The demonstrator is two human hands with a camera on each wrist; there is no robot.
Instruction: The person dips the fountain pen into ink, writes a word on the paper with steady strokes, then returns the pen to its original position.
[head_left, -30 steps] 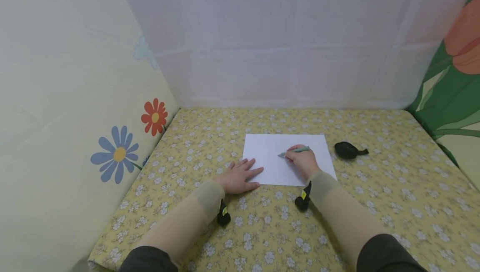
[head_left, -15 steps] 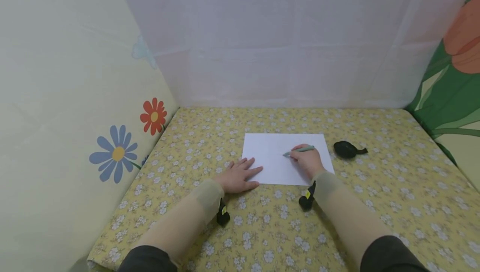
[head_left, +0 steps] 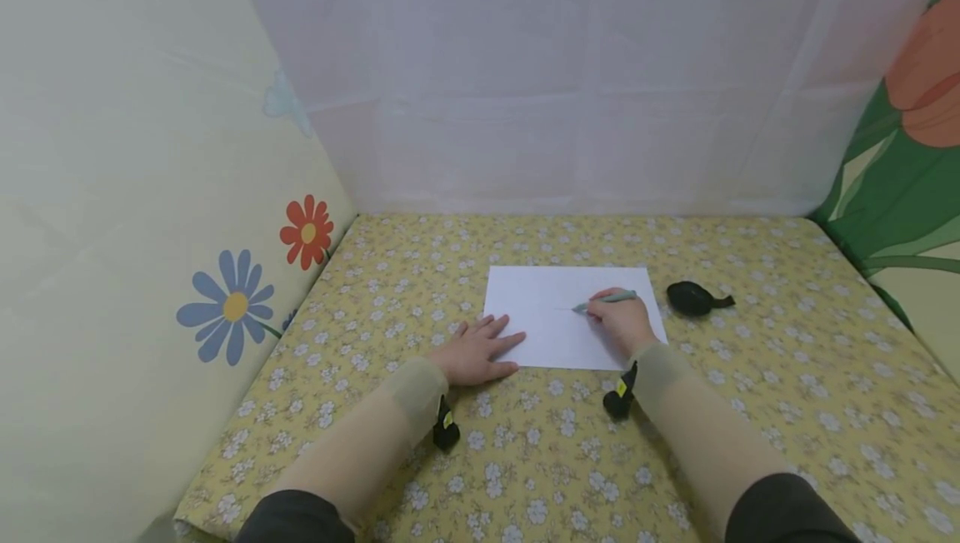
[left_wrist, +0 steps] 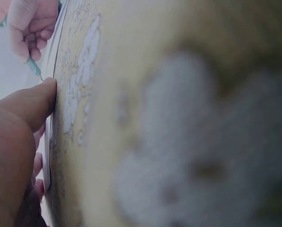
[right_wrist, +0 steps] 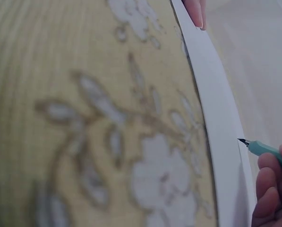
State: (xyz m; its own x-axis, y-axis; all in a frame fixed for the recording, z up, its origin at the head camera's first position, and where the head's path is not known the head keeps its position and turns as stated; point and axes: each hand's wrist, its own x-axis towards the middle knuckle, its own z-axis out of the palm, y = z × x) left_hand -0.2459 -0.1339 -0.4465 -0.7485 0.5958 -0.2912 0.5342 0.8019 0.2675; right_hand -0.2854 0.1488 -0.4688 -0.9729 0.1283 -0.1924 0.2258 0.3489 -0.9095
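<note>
A white sheet of paper (head_left: 540, 286) lies flat on the flowered tablecloth. My left hand (head_left: 476, 353) rests on its lower left corner with fingers spread; in the left wrist view the thumb (left_wrist: 41, 97) lies along the sheet's near edge. Toward the right of the sheet, my right hand (head_left: 622, 322) pinches a teal pen (head_left: 615, 296), tilted with its tip pointing left at the paper. The right wrist view shows the pen's dark pointed tip (right_wrist: 243, 141) and curled fingers (right_wrist: 268, 187) around its barrel. A faint thin line runs on the paper left of the tip.
To the right of the sheet lies a black rounded object (head_left: 690, 299) with a narrow tail. Yellow flowered cloth (head_left: 420, 276) covers the table. A white sheet backdrop (head_left: 585, 110) hangs behind it, with flower-printed panels (head_left: 135, 193) at the sides.
My right hand has slid to the right across the paper with the pen, and a faint line shows behind the tip. The left hand stays in place.
</note>
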